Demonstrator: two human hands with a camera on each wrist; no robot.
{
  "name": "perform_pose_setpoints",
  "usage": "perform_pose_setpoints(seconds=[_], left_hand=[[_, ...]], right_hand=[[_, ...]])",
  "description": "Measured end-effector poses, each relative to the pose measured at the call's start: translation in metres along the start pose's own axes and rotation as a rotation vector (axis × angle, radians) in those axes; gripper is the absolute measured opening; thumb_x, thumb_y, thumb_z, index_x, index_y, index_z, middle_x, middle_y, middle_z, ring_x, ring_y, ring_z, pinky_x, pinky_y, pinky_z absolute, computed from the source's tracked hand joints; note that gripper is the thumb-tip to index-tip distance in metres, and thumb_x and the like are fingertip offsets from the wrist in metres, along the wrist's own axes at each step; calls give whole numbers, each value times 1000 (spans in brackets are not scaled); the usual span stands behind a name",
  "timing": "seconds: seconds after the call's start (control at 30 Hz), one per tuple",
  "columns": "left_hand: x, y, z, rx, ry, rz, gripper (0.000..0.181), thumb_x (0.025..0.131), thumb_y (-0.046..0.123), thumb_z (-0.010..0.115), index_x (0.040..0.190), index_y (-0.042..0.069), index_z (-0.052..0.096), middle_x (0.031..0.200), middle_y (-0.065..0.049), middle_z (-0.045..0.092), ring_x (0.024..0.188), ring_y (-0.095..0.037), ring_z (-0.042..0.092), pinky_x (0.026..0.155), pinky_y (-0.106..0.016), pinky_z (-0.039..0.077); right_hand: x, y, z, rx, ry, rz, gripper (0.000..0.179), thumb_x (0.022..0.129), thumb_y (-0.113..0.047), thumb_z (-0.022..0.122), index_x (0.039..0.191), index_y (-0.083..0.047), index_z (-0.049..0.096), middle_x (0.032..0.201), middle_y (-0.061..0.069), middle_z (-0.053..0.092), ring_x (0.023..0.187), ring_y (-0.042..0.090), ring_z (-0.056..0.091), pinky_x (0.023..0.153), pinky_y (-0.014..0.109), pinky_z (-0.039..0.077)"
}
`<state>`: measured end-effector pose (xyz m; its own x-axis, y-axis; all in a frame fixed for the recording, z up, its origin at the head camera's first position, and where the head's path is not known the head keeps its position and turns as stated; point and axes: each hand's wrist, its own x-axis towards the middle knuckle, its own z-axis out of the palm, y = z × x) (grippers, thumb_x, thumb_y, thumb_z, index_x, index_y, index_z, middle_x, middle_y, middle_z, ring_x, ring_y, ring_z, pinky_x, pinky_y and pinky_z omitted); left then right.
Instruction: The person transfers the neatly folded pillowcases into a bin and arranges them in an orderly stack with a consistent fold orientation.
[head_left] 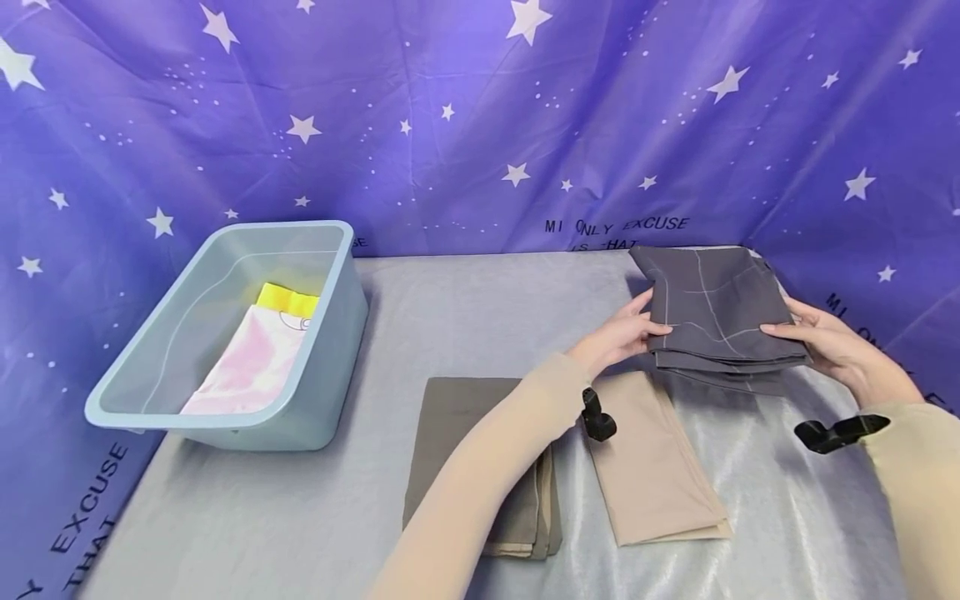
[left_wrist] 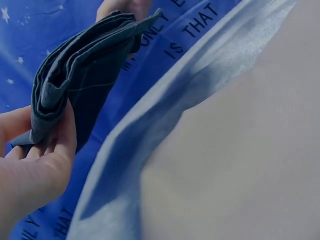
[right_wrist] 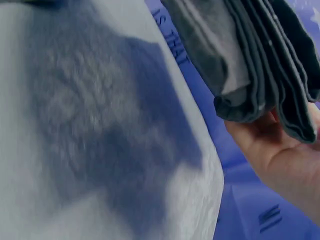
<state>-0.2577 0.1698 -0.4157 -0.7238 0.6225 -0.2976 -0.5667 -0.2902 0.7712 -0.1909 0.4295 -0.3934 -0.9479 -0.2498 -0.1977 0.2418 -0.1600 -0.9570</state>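
A folded dark grey cloth (head_left: 720,304) with thin pale lines is held above the far right of the table. My left hand (head_left: 618,333) grips its left edge, thumb on top and fingers beneath. On the opposite side my right hand (head_left: 840,346) pinches the cloth the same way. The left wrist view shows the folded layers of the cloth (left_wrist: 75,70) stacked between thumb and fingers. In the right wrist view the thick folds (right_wrist: 250,60) rest in the right hand (right_wrist: 285,155). Below lies a folded beige cloth (head_left: 656,467), beside a folded brown-grey cloth (head_left: 457,433) partly hidden by my left forearm.
A light blue plastic tub (head_left: 337,350) stands at the left of the table, with a folded pink, white and yellow cloth (head_left: 255,358) inside. The table has a silvery grey cover (head_left: 285,517). A purple star-printed curtain (head_left: 450,167) hangs behind and around the sides.
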Motion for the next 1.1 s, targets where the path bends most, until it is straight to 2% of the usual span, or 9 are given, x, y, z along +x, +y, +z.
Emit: perform_pose_setpoints(seconds=[0.07,0.13,0.23,0.33,0.4,0.5,0.6,0.73,1.1], left_hand=[[-6,6,-4,11,-1,13,73,80,-19,46,135,28,36,120,-11,52,113,-34,45,93,-44,37],[-12,11,-8,17,0,22,73,80,-19,46,134,29,36,121,-11,52,112,-35,46,92,-44,38],[-21,17,-14,48,11,40,73,79,-18,48,134,29,37,119,-12,53,108,-34,49,89,-42,41],[-30,22,-20,69,19,60,73,79,-18,48,134,28,36,119,-14,54,104,-32,52,86,-40,43],[-36,25,-24,74,19,74,73,79,-19,47,135,27,36,119,-15,53,103,-32,53,85,-40,43],[-45,29,-30,74,10,89,74,78,-19,47,135,27,35,121,-16,52,98,-32,55,83,-40,44],[-53,33,-34,69,2,103,74,78,-20,46,135,26,34,122,-17,51,84,-26,59,75,-36,47],[-66,40,-41,76,-1,127,74,78,-20,46,136,24,34,123,-19,49,69,-16,57,63,-29,46],[-100,58,-63,107,29,140,74,79,-19,46,138,24,31,129,-16,45,71,-14,58,64,-27,47]], right_hand=[[2,-2,7,1,-10,-17,76,88,6,43,141,-15,-8,76,-11,65,72,1,60,65,16,48],[5,-2,14,14,-26,-46,76,88,8,42,140,-11,-10,72,-7,65,71,2,60,66,15,48],[9,-2,24,62,-92,-99,70,87,13,39,142,-23,14,87,4,68,79,12,64,68,21,50],[12,-3,34,83,-139,-131,55,86,15,37,126,-22,45,89,8,68,77,15,64,66,24,51],[14,-5,41,106,-176,-138,53,86,17,35,118,-22,52,88,10,67,75,18,65,63,26,52],[17,-6,50,153,-246,-140,53,87,17,31,120,-18,51,90,14,67,75,23,65,64,30,52],[20,-8,59,193,-290,-136,53,87,17,29,122,-17,49,94,15,65,78,25,64,66,32,52],[24,-9,71,210,-300,-136,52,87,18,30,121,-16,48,95,15,65,79,26,64,67,32,52],[35,-12,109,198,-366,-156,51,86,19,31,123,-14,41,97,13,65,82,24,64,70,31,51]])
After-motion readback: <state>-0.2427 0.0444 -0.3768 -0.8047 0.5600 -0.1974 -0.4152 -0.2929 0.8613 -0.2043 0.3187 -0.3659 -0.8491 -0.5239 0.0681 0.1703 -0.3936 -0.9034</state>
